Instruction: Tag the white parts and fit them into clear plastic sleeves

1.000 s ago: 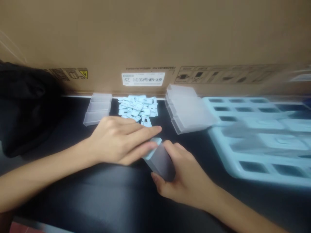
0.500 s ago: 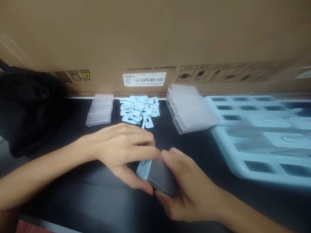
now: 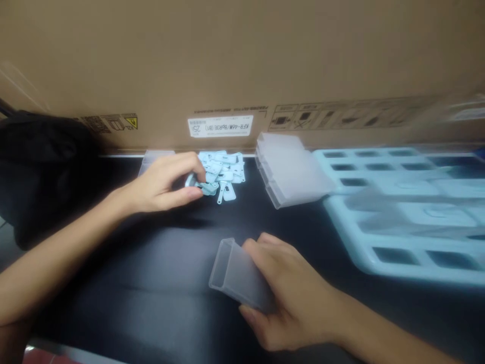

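Note:
A translucent plastic box lies in my right hand, whose fingers and thumb wrap round its right end. The box is tilted, with its mouth facing left. My left hand is at the left side of a pile of flat light-blue plastic pieces. Between its thumb and forefinger is a light-blue plastic lid, partly covered by the fingers. Several pieces in the pile have slots, and they overlap each other. Behind my left hand, a small stack of translucent boxes is mostly hidden.
More translucent boxes are stacked right of the pile. Beyond them, large light-blue plastic frames with square openings cover the right side. A tall cardboard carton walls off the back of the dark tabletop. A black bag sits left.
My left hand has pulled the light-blue lid off the box's mouth and moved up and left to the pile. My right hand still holds the box in nearly the same place.

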Demonstrator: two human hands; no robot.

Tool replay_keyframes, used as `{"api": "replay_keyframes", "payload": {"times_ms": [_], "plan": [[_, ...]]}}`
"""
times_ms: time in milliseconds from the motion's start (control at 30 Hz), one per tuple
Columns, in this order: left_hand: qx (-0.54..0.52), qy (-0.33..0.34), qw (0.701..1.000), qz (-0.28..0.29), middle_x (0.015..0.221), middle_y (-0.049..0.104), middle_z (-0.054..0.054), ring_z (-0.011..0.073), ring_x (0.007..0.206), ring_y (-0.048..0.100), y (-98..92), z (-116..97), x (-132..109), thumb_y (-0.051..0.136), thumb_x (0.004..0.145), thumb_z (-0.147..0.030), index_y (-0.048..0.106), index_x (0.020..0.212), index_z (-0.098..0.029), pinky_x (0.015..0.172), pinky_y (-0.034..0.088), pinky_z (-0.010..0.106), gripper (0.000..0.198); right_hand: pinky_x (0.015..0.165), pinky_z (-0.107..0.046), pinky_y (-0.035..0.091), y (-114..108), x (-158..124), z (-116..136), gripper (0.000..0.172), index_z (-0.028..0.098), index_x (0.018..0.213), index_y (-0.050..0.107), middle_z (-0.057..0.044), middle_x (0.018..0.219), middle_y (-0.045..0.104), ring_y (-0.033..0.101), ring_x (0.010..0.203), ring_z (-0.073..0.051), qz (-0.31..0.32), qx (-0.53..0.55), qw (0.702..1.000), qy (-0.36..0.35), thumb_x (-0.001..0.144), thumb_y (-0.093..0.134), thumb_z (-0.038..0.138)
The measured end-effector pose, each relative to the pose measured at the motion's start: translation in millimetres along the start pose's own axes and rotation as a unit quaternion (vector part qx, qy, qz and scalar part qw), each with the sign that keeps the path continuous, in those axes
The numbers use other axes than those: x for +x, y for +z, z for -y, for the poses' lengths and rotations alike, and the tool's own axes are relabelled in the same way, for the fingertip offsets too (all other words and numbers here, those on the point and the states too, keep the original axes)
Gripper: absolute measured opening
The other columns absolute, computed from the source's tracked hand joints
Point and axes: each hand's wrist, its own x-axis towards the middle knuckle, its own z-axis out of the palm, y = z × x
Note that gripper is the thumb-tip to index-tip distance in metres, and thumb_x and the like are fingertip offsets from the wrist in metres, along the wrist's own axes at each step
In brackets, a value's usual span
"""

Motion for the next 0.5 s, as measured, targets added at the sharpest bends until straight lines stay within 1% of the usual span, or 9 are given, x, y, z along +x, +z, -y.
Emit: {"api": "replay_keyframes", "payload": {"times_ms": [67, 100, 133, 200, 267, 333, 433, 500], "plan": [[0.003, 0.004, 1.000, 0.031, 0.111, 0.073, 0.011, 0.0222, 0.103, 0.070, 9.2, 4.5, 0.4, 0.060, 0.099, -0.056, 0.065, 0.110, -0.019, 0.088, 0.056, 0.033, 0.039, 0.065, -0.034, 0.033, 0.3, 0.1, 0.1, 0.032, 0.026, 0.081, 0.033, 0.003, 0.068, 0.052, 0.037, 0.057, -0.014, 0.002, 0.000, 1.000, -0.001, 0.073, 0.057, 0.045], [0.005, 0.010, 0.999, 0.041, 0.118, 0.073, 0.012, 0.0222, 0.108, 0.070, 14.2, 6.5, 0.2, 0.063, 0.098, -0.052, 0.064, 0.116, -0.019, 0.091, 0.056, 0.033, 0.038, 0.065, -0.034, 0.033, 0.4, 0.0, 0.1, 0.031, 0.026, 0.081, 0.033, 0.003, 0.068, 0.052, 0.037, 0.058, -0.014, 0.002, -0.001, 1.000, -0.002, 0.073, 0.057, 0.045], [0.009, 0.014, 0.999, 0.046, 0.120, 0.073, 0.011, 0.0213, 0.110, 0.070, 18.6, 8.5, -0.4, 0.065, 0.098, -0.047, 0.064, 0.121, -0.019, 0.093, 0.056, 0.032, 0.036, 0.065, -0.034, 0.034, 0.5, -0.2, -0.1, 0.031, 0.026, 0.081, 0.033, 0.003, 0.068, 0.052, 0.037, 0.058, -0.014, 0.001, 0.000, 1.000, -0.002, 0.073, 0.057, 0.045], [0.022, 0.010, 0.999, 0.046, 0.116, 0.075, 0.009, 0.0181, 0.103, 0.071, 24.2, 11.9, -2.2, 0.063, 0.101, -0.037, 0.065, 0.123, -0.020, 0.089, 0.055, 0.028, 0.028, 0.065, -0.034, 0.034, 0.5, -0.7, -0.5, 0.030, 0.026, 0.082, 0.034, 0.003, 0.068, 0.052, 0.037, 0.058, -0.014, -0.001, -0.001, 1.000, -0.007, 0.073, 0.057, 0.045], [0.037, 0.003, 0.999, 0.034, 0.106, 0.077, 0.006, 0.0153, 0.093, 0.072, 25.1, 14.4, -3.6, 0.062, 0.101, -0.032, 0.067, 0.118, -0.021, 0.083, 0.054, 0.025, 0.021, 0.065, -0.034, 0.033, 0.5, -1.1, -1.1, 0.030, 0.026, 0.082, 0.035, 0.003, 0.068, 0.052, 0.037, 0.058, -0.014, -0.006, -0.003, 1.000, -0.013, 0.073, 0.057, 0.044], [0.053, -0.008, 0.998, 0.020, 0.100, 0.077, 0.004, 0.0135, 0.083, 0.070, 23.3, 15.4, -3.9, 0.064, 0.100, -0.033, 0.069, 0.115, -0.021, 0.076, 0.052, 0.023, 0.020, 0.065, -0.033, 0.032, 0.6, -1.2, -1.5, 0.030, 0.026, 0.082, 0.036, 0.003, 0.069, 0.052, 0.036, 0.057, -0.014, -0.008, -0.003, 1.000, -0.019, 0.073, 0.057, 0.044], [0.076, -0.038, 0.996, 0.011, 0.085, 0.073, 0.001, 0.0102, 0.065, 0.061, 20.9, 14.8, -2.5, 0.065, 0.099, -0.040, 0.070, 0.115, -0.020, 0.063, 0.047, 0.021, 0.026, 0.065, -0.033, 0.032, 1.3, -1.3, -1.9, 0.030, 0.026, 0.083, 0.037, 0.004, 0.069, 0.052, 0.036, 0.058, -0.014, -0.014, -0.004, 1.000, -0.026, 0.073, 0.058, 0.044], [0.078, -0.048, 0.996, 0.018, 0.078, 0.071, 0.000, 0.0093, 0.059, 0.057, 20.5, 13.7, -1.4, 0.063, 0.100, -0.041, 0.071, 0.112, -0.019, 0.061, 0.045, 0.021, 0.026, 0.066, -0.033, 0.032, 1.9, -1.5, -2.0, 0.030, 0.026, 0.084, 0.037, 0.003, 0.069, 0.053, 0.038, 0.058, -0.014, -0.016, -0.005, 0.999, -0.028, 0.074, 0.058, 0.044]]}}
